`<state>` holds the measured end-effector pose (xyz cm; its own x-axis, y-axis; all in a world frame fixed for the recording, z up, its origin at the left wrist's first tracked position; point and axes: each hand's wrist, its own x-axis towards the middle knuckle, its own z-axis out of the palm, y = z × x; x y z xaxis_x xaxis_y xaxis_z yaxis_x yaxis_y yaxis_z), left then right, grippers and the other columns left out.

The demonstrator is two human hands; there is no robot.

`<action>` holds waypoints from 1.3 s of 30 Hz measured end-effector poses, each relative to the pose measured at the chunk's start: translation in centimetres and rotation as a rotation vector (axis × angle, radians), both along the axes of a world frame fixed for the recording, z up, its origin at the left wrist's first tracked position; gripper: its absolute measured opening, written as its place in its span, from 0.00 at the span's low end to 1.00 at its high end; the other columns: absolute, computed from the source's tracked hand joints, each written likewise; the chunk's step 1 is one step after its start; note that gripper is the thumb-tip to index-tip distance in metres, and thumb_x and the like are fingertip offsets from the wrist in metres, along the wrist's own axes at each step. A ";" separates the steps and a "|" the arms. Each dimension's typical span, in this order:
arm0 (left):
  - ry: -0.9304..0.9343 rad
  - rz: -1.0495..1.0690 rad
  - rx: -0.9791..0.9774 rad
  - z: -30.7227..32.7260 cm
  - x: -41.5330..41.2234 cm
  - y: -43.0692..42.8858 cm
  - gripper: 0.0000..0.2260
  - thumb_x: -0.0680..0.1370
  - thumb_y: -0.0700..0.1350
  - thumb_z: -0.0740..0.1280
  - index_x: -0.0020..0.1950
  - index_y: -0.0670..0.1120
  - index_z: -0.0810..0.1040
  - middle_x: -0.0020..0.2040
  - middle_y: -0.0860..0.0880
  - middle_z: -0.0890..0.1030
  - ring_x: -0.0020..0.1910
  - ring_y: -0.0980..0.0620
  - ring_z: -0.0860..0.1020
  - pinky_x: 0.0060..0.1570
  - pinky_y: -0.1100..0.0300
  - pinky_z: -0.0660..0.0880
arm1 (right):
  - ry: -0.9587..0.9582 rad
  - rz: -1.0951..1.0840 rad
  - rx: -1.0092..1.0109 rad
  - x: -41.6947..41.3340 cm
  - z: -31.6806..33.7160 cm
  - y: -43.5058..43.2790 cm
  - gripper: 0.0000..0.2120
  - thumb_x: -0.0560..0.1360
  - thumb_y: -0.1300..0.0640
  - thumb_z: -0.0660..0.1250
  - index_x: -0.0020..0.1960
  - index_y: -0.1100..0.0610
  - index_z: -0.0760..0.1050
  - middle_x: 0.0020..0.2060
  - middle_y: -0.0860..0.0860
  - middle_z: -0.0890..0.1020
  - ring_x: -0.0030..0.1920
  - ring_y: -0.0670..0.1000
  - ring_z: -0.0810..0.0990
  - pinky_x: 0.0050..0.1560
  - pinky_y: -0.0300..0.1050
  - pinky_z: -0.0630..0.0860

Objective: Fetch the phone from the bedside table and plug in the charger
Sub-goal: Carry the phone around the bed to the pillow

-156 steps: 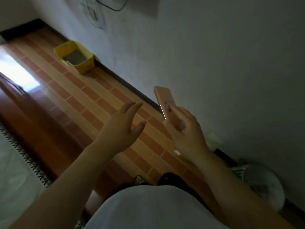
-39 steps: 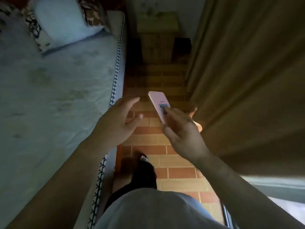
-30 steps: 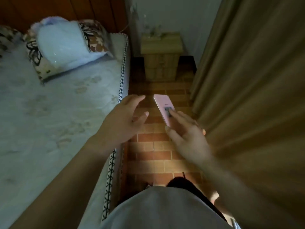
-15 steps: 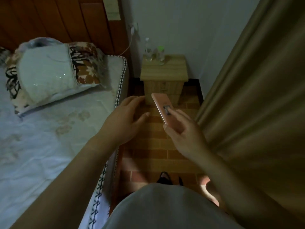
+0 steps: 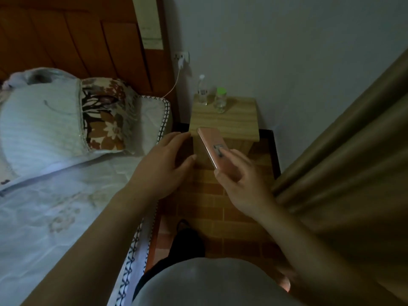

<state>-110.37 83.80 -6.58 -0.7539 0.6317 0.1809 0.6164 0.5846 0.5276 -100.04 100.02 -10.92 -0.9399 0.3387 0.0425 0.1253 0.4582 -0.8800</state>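
Note:
A pink phone (image 5: 213,145) is gripped in my right hand (image 5: 241,181), back side up and tilted away from me, held in the air before the wooden bedside table (image 5: 234,122). My left hand (image 5: 164,170) hovers beside it with fingers spread and nothing in it. A white charger (image 5: 181,62) sits in the wall socket (image 5: 181,55) above the table's left side. Its white cable (image 5: 174,86) runs down toward the bed's corner, where its end is hidden.
Two small bottles (image 5: 202,90) (image 5: 220,100) stand at the back of the table. A bed (image 5: 44,195) with pillows (image 5: 55,120) fills the left, a tan curtain (image 5: 342,162) the right. A narrow brick-tiled floor strip (image 5: 205,208) runs between them.
I have turned from the wall and walked along the bed. The bedside table, socket and charger came into view and drew nearer. My right hand has kept the phone throughout.

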 end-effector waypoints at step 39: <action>-0.168 0.751 -0.039 -2.9 -41.5 -2.5 0.24 0.75 0.51 0.64 0.70 0.50 0.63 0.70 0.46 0.68 0.61 0.48 0.73 0.53 0.59 0.69 | -0.105 0.774 0.086 -55.0 -2.2 1.7 0.24 0.71 0.47 0.65 0.67 0.44 0.68 0.56 0.25 0.61 0.60 0.38 0.60 0.49 0.24 0.61</action>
<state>-151.91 81.34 -9.48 -0.9983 -0.0568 0.0141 -0.0397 0.8345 0.5496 -155.00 101.70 -13.11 -0.9079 -0.4145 -0.0635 -0.1764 0.5150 -0.8388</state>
